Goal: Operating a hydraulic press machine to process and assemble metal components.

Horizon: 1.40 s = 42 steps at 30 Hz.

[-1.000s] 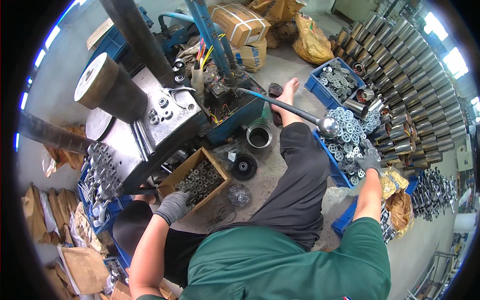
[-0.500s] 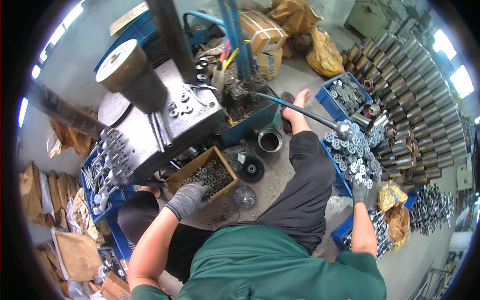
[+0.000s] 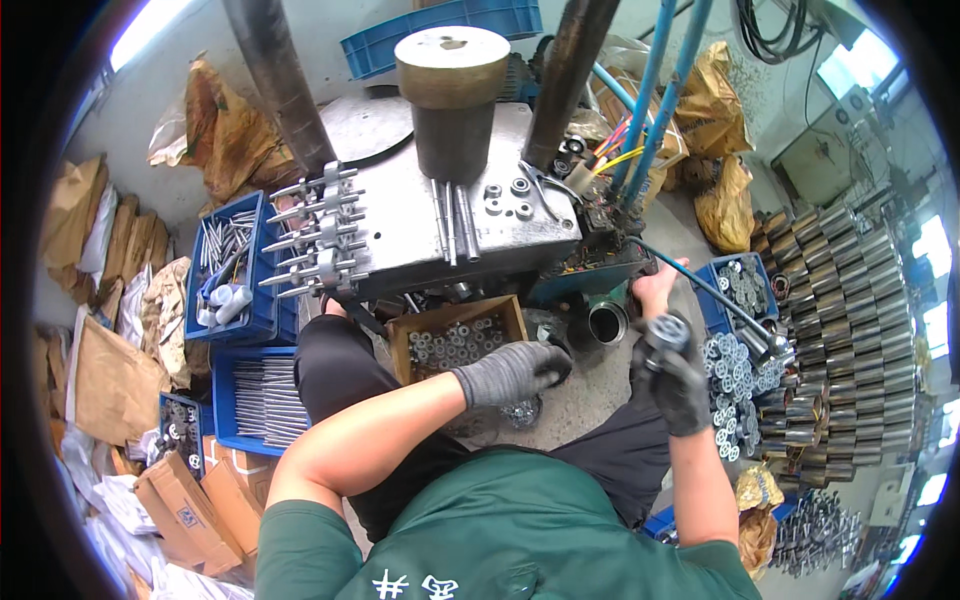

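Fingers of the right hand (image 3: pixel 678 385), in a dark grey glove, are curled tight around a short metal cylinder (image 3: pixel 668 330), its round end facing up. Hand and part sit above the person's right knee, just left of the blue bin of flanged metal parts (image 3: pixel 735 375).

Left hand (image 3: pixel 510 370), grey knit glove, fingers bent over and closed loosely; palm faces down. Cannot tell whether anything is inside the grip. It hovers at the front right corner of the cardboard box of small metal rings (image 3: pixel 455 340), which lies between the person's knees, against the base of the press.

Press table (image 3: pixel 410 235): grey steel plate with a thick brass-coloured ram (image 3: pixel 452 95) standing over it, a few loose rings near its right edge. A row of pins sticks out from its left side.

Left of the person: blue tray of thin rods (image 3: pixel 262 400), second blue tray of bolts (image 3: pixel 228 265) behind it. Far right: stacked rows of steel tubes (image 3: pixel 845 300). Open can (image 3: pixel 607 322) on the floor between box and right hand.
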Tool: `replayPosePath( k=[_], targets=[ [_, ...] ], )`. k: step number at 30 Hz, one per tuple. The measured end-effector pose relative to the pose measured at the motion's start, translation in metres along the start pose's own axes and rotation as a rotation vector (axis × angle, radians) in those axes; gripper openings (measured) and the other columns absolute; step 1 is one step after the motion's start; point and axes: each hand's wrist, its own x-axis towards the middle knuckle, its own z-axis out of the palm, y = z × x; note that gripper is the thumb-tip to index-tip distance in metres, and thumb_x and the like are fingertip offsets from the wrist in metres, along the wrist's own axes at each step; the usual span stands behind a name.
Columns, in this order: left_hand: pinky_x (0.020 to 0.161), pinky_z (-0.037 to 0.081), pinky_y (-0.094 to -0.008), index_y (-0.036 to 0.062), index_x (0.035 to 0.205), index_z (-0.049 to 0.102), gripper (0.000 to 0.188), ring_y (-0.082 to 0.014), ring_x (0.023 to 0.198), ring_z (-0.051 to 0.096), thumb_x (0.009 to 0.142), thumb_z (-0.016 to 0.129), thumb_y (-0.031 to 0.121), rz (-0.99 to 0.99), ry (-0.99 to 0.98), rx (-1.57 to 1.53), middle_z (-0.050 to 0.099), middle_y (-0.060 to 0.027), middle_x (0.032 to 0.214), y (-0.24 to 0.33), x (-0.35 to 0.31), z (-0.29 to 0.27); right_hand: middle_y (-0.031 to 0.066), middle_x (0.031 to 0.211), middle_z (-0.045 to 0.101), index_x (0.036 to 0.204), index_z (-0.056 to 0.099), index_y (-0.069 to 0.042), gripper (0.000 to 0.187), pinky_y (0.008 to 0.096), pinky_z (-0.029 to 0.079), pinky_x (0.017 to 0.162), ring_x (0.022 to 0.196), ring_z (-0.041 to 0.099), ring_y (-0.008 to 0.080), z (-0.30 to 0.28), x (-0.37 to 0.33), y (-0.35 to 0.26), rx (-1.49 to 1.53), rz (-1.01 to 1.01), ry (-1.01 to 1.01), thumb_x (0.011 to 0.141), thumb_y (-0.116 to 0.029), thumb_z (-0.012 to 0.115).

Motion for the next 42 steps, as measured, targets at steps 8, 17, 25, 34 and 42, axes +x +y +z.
replayPosePath(
  k=[8,17,25,34,42],
  targets=[
    [0.101,0.053,-0.0360,0.0024,0.146,0.049,0.048,-0.0177,0.113,0.062,0.101,0.061,0.005,-0.115,0.352,-0.772,0.066,-0.0106,0.126,-0.003,-0.009,-0.003,0.0123,0.124,0.064,0.144,0.047,-0.010,0.069,0.0326,0.056,0.097,0.109,0.067,0.0219,0.121,0.093,0.061,-0.041,-0.074,-0.147,0.083,0.008,0.075],
    [0.083,0.061,-0.0362,0.0072,0.129,0.051,0.025,-0.0240,0.097,0.069,0.105,0.049,0.005,-0.442,0.597,-0.791,0.067,-0.0126,0.108,-0.019,-0.031,0.002,0.0064,0.117,0.067,0.137,0.056,-0.004,0.054,0.0318,0.056,0.097,0.109,0.064,0.0159,0.191,0.154,0.013,-0.354,-0.347,-0.099,0.087,0.003,0.078],
    [0.060,0.063,-0.0390,0.0074,0.115,0.047,0.013,-0.0268,0.079,0.071,0.102,0.050,0.006,-0.664,0.469,-1.236,0.064,-0.0140,0.099,-0.028,-0.029,-0.005,0.0089,0.104,0.072,0.137,0.059,0.003,0.065,0.0277,0.058,0.082,0.094,0.069,0.0150,0.220,0.237,-0.066,-0.861,-0.593,-0.105,0.082,-0.015,0.088],
    [0.061,0.064,-0.0409,0.0079,0.120,0.048,0.019,-0.0268,0.080,0.074,0.102,0.052,0.011,-0.602,0.513,-1.288,0.067,-0.0143,0.101,-0.024,-0.020,-0.018,0.0099,0.104,0.077,0.124,0.069,0.005,0.060,0.0263,0.058,0.081,0.089,0.071,0.0118,0.259,0.321,-0.103,-1.094,-0.636,-0.198,0.079,-0.028,0.091],
    [0.060,0.064,-0.0360,0.0053,0.123,0.050,0.022,-0.0259,0.078,0.073,0.104,0.054,0.016,-0.503,0.586,-1.315,0.066,-0.0155,0.104,-0.029,-0.015,-0.029,0.0178,0.108,0.077,0.122,0.073,0.000,0.069,0.0354,0.057,0.093,0.099,0.075,0.0260,0.289,0.363,-0.102,-1.464,-0.647,-0.244,0.077,-0.050,0.086]
  ],
)
